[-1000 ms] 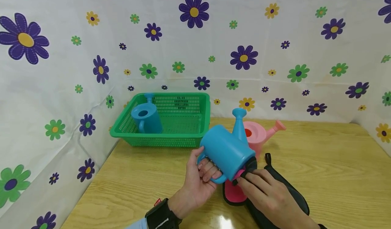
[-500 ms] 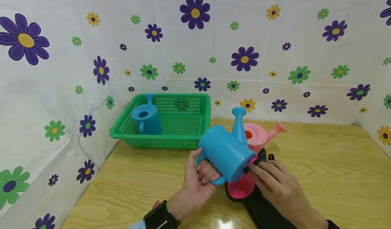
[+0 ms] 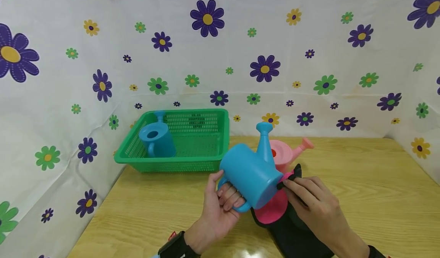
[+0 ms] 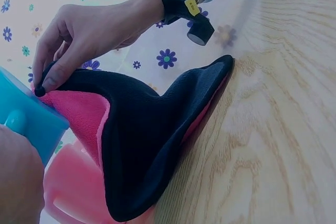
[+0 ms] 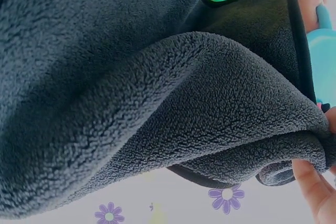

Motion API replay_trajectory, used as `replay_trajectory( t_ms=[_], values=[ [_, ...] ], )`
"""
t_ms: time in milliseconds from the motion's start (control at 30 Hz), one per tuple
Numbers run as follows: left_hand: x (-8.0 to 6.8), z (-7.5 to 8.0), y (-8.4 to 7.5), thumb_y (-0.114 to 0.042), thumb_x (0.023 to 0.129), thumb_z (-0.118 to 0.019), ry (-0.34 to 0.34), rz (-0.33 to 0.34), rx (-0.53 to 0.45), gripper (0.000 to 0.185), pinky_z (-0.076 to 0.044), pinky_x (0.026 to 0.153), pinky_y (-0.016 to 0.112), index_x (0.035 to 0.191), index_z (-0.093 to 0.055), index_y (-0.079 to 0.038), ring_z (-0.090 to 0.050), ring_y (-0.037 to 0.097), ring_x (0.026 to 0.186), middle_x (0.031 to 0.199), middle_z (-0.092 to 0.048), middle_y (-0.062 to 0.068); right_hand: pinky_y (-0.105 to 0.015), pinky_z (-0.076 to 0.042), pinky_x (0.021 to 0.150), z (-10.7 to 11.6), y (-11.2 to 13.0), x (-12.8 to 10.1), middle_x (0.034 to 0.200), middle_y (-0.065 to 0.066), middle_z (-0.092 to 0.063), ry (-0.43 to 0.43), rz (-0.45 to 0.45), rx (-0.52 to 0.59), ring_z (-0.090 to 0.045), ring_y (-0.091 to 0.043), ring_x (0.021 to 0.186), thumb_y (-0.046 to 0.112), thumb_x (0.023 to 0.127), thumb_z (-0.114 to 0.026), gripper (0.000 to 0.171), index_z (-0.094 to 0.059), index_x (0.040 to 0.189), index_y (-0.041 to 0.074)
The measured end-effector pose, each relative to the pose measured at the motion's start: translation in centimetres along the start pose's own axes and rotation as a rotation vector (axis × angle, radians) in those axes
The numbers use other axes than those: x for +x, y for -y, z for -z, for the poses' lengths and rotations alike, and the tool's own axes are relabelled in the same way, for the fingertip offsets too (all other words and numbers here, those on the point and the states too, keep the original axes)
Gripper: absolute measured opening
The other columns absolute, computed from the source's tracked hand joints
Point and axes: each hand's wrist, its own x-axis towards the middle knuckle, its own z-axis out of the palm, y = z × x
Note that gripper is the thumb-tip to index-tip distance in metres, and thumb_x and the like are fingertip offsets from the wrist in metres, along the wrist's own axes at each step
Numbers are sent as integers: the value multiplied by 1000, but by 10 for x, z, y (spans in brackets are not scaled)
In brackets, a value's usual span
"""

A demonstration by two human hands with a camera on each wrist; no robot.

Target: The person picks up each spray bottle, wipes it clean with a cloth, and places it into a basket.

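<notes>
The left hand (image 3: 214,208) holds a blue watering can (image 3: 250,174) by its loop handle, fingers (image 3: 229,197) curled through the loop and clamped on it, above the near middle of the table (image 3: 371,189). The can is tipped onto its side: its long axis runs from the far left down to the near right, with the mouth end toward the near right and the spout (image 3: 264,141) sticking up and away toward the far wall.

The right hand (image 3: 314,204) pinches the edge of a black cloth with a pink inner face (image 3: 273,210) against the can's mouth end; its fingertips are closed together on the cloth's hem, just right of the can. In the left wrist view the same fingers (image 4: 55,77) press the dark hem at the blue rim, and the cloth (image 4: 152,135) drapes from there down to the table (image 4: 278,129). The right wrist view is filled by the cloth's dark fleece (image 5: 157,103).

There are three watering cans in all: two blue and one pink. The second blue can (image 3: 156,137) stands upright in the left end of a single green basket (image 3: 192,162) at the far left of the table. The pink can (image 3: 283,153) stands just behind the held one, its spout pointing right.
</notes>
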Motion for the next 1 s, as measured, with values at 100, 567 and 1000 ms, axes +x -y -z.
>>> replay_trajectory(
  t_ms=[100, 567, 1000],
  values=[
    [0, 0, 0, -45, 102, -46, 2, 1, 4, 54, -31, 56, 21, 58, -24, -21, -27, 6, 45, 52, -22, -9, -28, -57, 69, 2, 1, 0, 90, -4, -74, 10, -15, -3, -65, -17, 80, 43, 108, -46, 49, -79, 102, 6],
    [0, -1, 2, -45, 103, -43, 34, 7, 25, 54, -32, 56, 20, 58, -24, -21, -28, 6, 44, 51, -22, -9, -28, -57, 69, 5, 1, 0, 91, -5, -74, 1, -34, 0, -65, -17, 80, 42, 107, -49, 47, -79, 104, 6],
    [1, 0, 5, -44, 103, -43, 34, -1, -8, 53, -31, 56, 21, 58, -24, -21, -29, 6, 44, 52, -22, -9, -26, -57, 77, 2, 12, -4, 96, -2, -76, 60, 86, 71, -67, -18, 85, 37, 109, -46, 44, -79, 104, 8]
  ],
)
